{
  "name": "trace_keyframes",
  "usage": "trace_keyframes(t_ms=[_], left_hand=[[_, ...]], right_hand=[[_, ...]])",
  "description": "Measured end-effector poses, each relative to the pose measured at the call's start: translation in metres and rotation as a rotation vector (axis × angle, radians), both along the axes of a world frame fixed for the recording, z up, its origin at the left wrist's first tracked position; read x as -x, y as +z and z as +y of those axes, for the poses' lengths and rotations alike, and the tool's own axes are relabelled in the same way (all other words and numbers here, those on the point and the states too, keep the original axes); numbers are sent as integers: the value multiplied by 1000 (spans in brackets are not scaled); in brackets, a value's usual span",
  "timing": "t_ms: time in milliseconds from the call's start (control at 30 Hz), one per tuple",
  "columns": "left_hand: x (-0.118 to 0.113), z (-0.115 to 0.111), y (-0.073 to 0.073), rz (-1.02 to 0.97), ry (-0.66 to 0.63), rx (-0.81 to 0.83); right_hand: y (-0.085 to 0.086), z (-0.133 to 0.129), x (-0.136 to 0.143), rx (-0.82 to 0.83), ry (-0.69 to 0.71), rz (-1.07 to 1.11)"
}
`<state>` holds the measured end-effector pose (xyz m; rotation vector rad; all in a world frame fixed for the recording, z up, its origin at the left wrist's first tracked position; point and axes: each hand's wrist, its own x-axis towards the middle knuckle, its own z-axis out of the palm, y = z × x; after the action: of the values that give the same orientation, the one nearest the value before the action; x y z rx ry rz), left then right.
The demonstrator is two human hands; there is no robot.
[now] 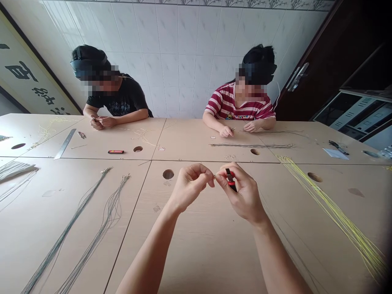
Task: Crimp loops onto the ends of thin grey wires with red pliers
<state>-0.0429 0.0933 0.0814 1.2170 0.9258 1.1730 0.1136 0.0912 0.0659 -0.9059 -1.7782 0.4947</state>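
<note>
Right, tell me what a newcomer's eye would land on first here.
Probably the bright yellow wires, slanting across the right side of the table. Next, the left hand and right hand nearly meeting at centre, a black-and-red tool in the right one. Beyond, two people sit across the table: a black shirt at left, a striped shirt right of centre.

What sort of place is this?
Probably a hand-assembly workroom: a bundle of long, thin yellow strands lies on a broad beige table, and a person in a red-and-white striped shirt works opposite.
</note>
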Motion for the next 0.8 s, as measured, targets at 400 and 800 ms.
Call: trace_keyframes(t_ms=[400,800], left_hand=[[1,2,-3,3,-51,-2],[-1,2,-4,-50,-59,17]], right_hand=[[1,0,-3,-40,-11,-66],[2,0,-2,-10,-6,-69]])
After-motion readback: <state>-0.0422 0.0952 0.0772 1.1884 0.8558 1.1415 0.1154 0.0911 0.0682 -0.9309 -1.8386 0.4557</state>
